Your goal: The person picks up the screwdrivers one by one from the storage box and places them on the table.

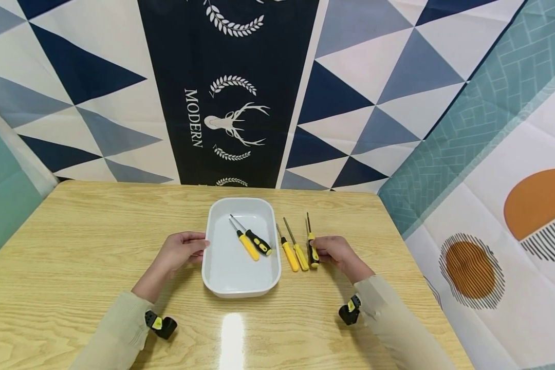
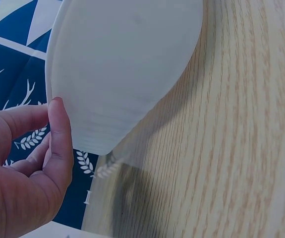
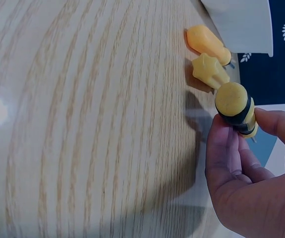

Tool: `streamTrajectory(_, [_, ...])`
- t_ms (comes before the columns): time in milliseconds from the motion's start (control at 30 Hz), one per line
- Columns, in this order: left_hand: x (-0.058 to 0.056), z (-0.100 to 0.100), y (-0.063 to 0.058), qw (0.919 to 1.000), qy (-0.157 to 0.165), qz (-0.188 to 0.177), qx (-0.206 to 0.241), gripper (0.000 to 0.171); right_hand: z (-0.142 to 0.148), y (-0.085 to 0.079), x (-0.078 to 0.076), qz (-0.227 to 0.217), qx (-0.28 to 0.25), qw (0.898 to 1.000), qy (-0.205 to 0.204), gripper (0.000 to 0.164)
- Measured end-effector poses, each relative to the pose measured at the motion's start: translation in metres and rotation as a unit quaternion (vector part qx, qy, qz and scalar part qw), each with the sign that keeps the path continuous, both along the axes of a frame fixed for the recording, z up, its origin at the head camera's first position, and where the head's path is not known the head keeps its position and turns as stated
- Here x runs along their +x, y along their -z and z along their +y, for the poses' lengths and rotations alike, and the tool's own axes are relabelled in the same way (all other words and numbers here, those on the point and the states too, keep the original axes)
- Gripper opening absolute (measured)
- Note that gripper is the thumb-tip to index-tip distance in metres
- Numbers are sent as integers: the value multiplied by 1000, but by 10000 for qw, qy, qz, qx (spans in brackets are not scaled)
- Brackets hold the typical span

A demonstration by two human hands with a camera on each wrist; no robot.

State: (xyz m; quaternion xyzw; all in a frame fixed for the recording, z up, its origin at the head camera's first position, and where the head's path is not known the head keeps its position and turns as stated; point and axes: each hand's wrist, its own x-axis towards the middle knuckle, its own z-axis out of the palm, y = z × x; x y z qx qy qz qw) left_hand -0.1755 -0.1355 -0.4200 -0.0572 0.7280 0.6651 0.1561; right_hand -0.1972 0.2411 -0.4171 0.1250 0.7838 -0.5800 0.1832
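Note:
A white rectangular tray (image 1: 233, 280) stands on the table, and inside it lie a yellow-handled screwdriver (image 1: 248, 246) and a black-and-yellow screwdriver (image 1: 259, 242). My left hand (image 1: 181, 253) pinches the tray's left rim between thumb and fingers, as the left wrist view shows. To the right of the tray, my right hand (image 1: 335, 251) holds another black-and-yellow screwdriver (image 1: 313, 255) by its handle, shaft toward the wall. In the right wrist view the round yellow handle end (image 3: 231, 99) sits between thumb and fingers.
Between the tray and my right hand lie a yellow screwdriver with a black collar (image 1: 289, 255) and an all-yellow-handled one (image 1: 300, 257), side by side. The wooden table (image 1: 97, 246) meets a patterned wall cloth (image 1: 231, 169) behind the tray.

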Motion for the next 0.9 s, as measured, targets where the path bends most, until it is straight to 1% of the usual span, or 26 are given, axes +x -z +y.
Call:
streamTrajectory(300, [0,0,-1,10000,-11,-9,-36,43,0,2,-1,-54,121,9999,110,43])
streamTrajectory(433, [-1,1,-1,10000,-1,-38,-49,44,-1,0,-1,-32,116,9999,64,42])
streamTrajectory(567, [-1,0,-1,10000,-9,-33,-78,44,0,2,-2,-33,125,9999,43,42])
streamTrajectory(600, [-1,0,-1,10000,-6,-32,-91,44,1,5,-4,-39,133,9999,72,42])
streamTrajectory(900, [0,0,0,10000,-13,-47,-68,43,-1,7,-5,-90,261,9995,122,44])
